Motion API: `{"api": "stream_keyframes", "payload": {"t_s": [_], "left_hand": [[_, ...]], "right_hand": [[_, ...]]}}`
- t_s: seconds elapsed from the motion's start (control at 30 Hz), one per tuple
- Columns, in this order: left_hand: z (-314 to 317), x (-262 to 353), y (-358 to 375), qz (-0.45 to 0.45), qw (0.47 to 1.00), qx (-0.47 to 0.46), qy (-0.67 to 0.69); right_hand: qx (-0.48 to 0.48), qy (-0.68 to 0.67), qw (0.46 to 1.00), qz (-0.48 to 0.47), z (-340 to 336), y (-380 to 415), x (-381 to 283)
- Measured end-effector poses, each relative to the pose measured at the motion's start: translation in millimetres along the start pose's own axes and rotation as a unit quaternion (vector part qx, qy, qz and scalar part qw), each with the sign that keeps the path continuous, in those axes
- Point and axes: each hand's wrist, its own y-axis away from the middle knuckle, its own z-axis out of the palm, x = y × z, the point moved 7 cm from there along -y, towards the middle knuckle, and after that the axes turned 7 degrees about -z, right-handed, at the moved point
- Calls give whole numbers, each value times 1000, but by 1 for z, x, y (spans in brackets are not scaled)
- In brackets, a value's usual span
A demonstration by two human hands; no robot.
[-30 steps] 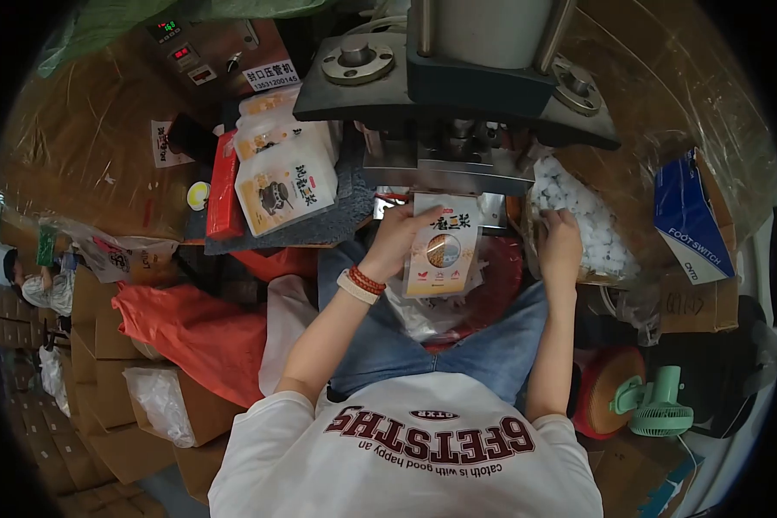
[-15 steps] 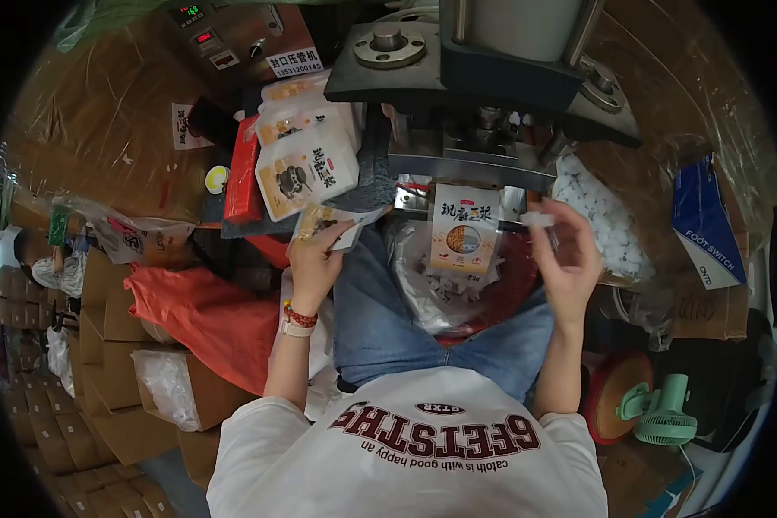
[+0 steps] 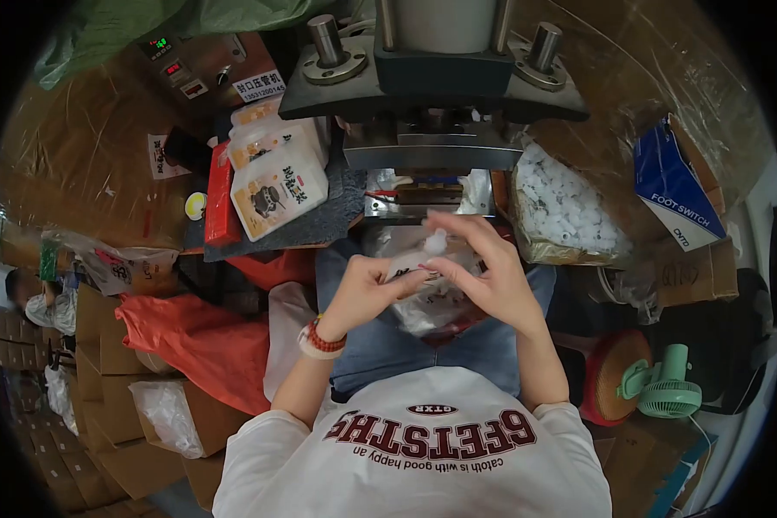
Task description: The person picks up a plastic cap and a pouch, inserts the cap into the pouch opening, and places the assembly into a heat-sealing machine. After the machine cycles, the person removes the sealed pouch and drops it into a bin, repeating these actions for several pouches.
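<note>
Over the lap, my left hand [image 3: 376, 289] pinches the edge of a printed pouch [image 3: 403, 271], mostly hidden by the fingers. Close beside it, my right hand [image 3: 495, 274] has its thumb at the pouch and its fingers curled round a small white plastic spout [image 3: 437, 242]. Below both hands lies a clear plastic bag [image 3: 433, 316]. Behind them stands the press, its metal jaw [image 3: 432, 157] above a lit base plate [image 3: 380, 205]. Stacked printed pouches [image 3: 278, 192] rest on the dark mat at the left, beside a red box [image 3: 222, 198].
A box of white spouts [image 3: 568, 205] stands right of the press. Farther right are a blue and white carton [image 3: 678, 186] and a green fan [image 3: 670, 395]. A control box [image 3: 207, 73] is at the back left. A co-worker [image 3: 52, 302] is at the far left.
Both hands have come together in front of the press, the left with its pouch, the right with the spout. The pouch at the press jaw is gone from there. The view has shifted.
</note>
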Motion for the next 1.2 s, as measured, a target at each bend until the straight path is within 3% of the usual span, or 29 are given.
{"api": "stream_keyframes", "payload": {"t_s": [0.07, 0.13, 0.2, 0.27, 0.33, 0.43, 0.63, 0.73, 0.83, 0.97, 1.03, 1.07, 1.13, 1.2], "left_hand": [[16, -8, -26, 18, 997, -9, 72], [24, -22, -45, -72, 961, -16, 267], [19, -13, -60, -87, 947, -32, 308], [11, -16, -80, -102, 937, -49, 330], [10, -23, -94, -98, 927, -45, 358], [18, -20, -96, -112, 917, -74, 375], [151, -40, -45, -152, 933, -255, 203], [176, -45, -27, -142, 909, -290, 263], [155, -65, -24, -201, 859, -218, 416], [87, -96, -23, -182, 852, -78, 484], [54, -93, -17, -168, 849, -25, 501], [40, -95, -15, -150, 850, 5, 504], [16, -92, -12, -119, 857, 63, 498], [-5, -87, -13, -85, 865, 96, 485]], "right_hand": [[61, 67, 996, 25, -18, 7, 18], [123, 52, 986, 104, -49, 13, 26], [148, 214, 960, 102, -84, 17, 26], [170, 260, 945, 101, -101, 21, 44], [116, 494, 853, 124, -101, 30, 81], [63, 507, 838, 192, -86, 39, 125], [85, 457, 872, 156, -91, 42, 135], [110, 402, 897, 145, -94, 45, 134], [122, 388, 904, 129, -96, 44, 132], [183, 359, 905, 134, -100, 49, 133], [308, 303, 900, 60, -105, 53, 116], [309, 303, 899, 59, -102, 52, 109], [360, 127, 921, 84, -96, 62, 98], [345, 81, 932, 77, -84, 71, 85]]}}
